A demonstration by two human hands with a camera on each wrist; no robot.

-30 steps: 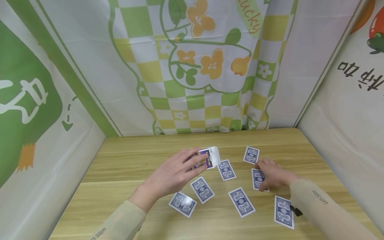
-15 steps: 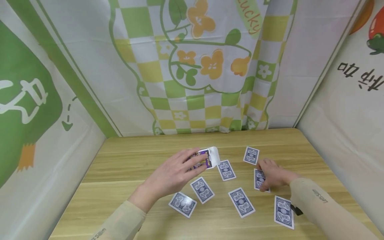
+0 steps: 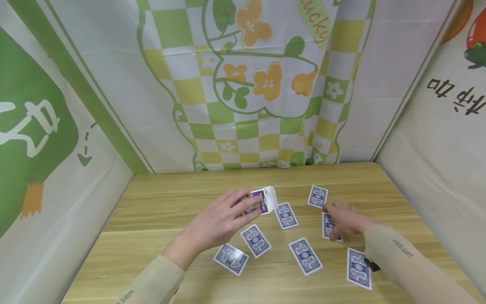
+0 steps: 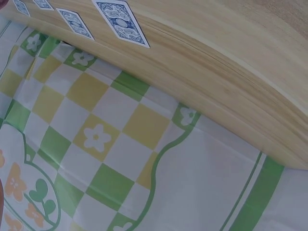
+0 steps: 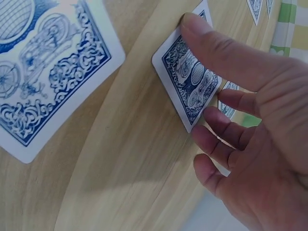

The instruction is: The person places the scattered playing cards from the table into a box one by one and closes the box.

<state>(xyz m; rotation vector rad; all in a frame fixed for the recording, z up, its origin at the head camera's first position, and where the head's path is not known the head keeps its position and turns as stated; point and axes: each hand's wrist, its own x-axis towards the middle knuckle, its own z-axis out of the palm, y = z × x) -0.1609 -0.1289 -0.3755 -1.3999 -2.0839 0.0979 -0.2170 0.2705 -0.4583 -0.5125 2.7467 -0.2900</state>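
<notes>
Pinching right hand (image 3: 346, 218): thumb and fingers on card (image 3: 327, 228) at bench (image 3: 163, 202)'s right side; edges only, lightly, no bending!
Left hand (image 3: 220, 217): fingers spread across purple box (image 3: 265, 203), thumb hidden, grip unclear.

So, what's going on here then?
A person is handling playing cards at a wooden table. The left hand holds a small printed box, its white flap open. The right hand has its thumb and fingers on one card. Six other cards lie scattered, patterned backs up.
</notes>
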